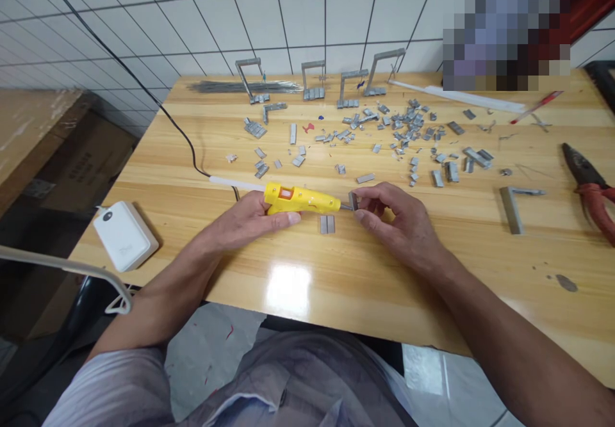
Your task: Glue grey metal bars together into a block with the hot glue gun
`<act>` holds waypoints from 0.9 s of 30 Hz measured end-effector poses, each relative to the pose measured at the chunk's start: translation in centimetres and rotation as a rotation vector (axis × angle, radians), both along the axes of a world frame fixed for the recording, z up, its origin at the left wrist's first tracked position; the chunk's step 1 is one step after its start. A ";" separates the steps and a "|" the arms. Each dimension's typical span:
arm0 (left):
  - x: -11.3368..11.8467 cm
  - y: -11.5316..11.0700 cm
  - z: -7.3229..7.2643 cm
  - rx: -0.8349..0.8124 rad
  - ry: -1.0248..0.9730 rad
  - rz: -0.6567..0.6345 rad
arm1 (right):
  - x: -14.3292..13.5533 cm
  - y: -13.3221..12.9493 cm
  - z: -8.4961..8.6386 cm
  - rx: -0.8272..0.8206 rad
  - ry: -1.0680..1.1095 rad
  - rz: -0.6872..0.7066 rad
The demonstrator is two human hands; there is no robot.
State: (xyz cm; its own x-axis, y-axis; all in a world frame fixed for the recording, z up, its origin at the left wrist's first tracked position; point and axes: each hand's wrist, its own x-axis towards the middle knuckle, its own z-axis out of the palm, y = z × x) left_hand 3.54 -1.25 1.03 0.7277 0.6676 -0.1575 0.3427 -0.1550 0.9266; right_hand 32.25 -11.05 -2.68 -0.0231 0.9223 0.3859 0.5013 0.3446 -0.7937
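My left hand (pixel 257 216) is wrapped round a yellow glue gun (pixel 307 200), which lies level and points right, a white glue stick (pixel 235 184) sticking out of its back end. Between the thumb and fingers of my right hand (pixel 396 219) is a small grey metal piece (pixel 354 201), held upright at the gun's nozzle. Nozzle and piece appear to touch. Just below the gun, two short grey blocks (pixel 327 225) lie side by side on the wooden table (pixel 365 299).
Small grey pieces (pixel 408 123) lie scattered behind my hands. Several angular frames (pixel 314 81) stand near the tiled wall. An L-shaped piece (pixel 513 209) and red-handled pliers (pixel 593 190) are at the right. At the left are a white box (pixel 125 236) and a black cable (pixel 144 88).
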 end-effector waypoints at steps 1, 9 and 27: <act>0.0 0.0 0.0 0.003 -0.001 0.001 | 0.0 0.0 0.0 0.003 -0.002 -0.001; 0.3 0.0 0.4 0.018 -0.008 -0.008 | 0.0 0.0 0.1 0.002 -0.014 0.014; 0.0 0.0 0.2 -0.030 -0.014 0.009 | 0.0 0.0 0.1 0.006 -0.011 0.016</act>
